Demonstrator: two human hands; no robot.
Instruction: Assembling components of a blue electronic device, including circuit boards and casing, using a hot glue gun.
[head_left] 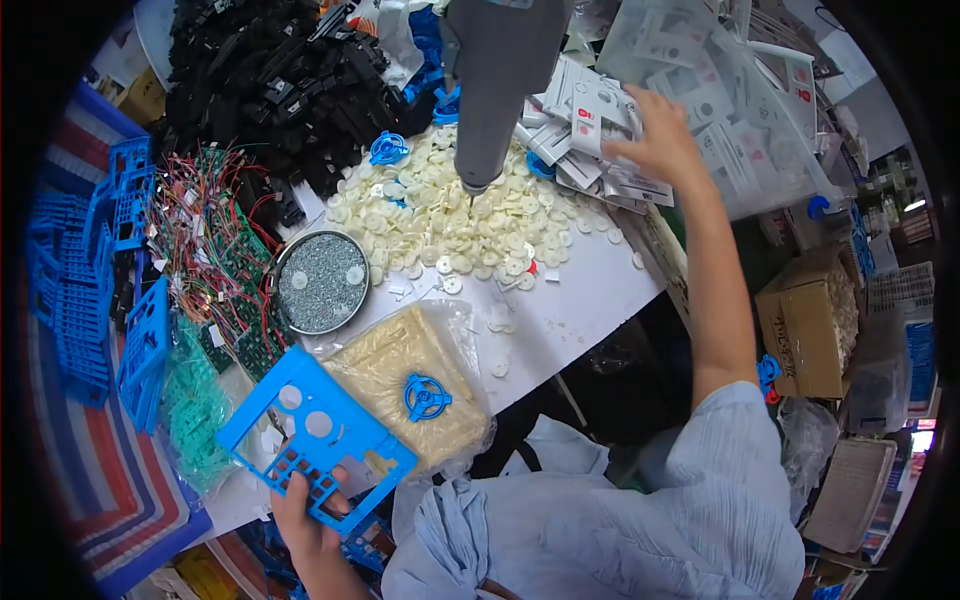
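Observation:
My left hand (308, 510) grips the lower edge of a blue plastic housing panel (345, 437) with round holes and a grid of square openings. The panel is tilted, and its upper right side overlaps a clear plastic bag of cream-coloured parts (400, 365). On that bag lies a blue ring-shaped part (427, 397). My right arm stretches to the far right, where my right hand (660, 140) has its thumb and fingers around a white printed plastic panel (598, 108) on a heap of similar ones. The far fingertips are partly hidden.
A large grey post (505, 90) rises above a mound of cream plastic discs (430, 230). To its left are a round tin of small screws (322, 283), wired circuit boards (215, 240) and a black parts pile (270, 80). A translucent bin (735, 120) and cardboard box (800, 335) stand right.

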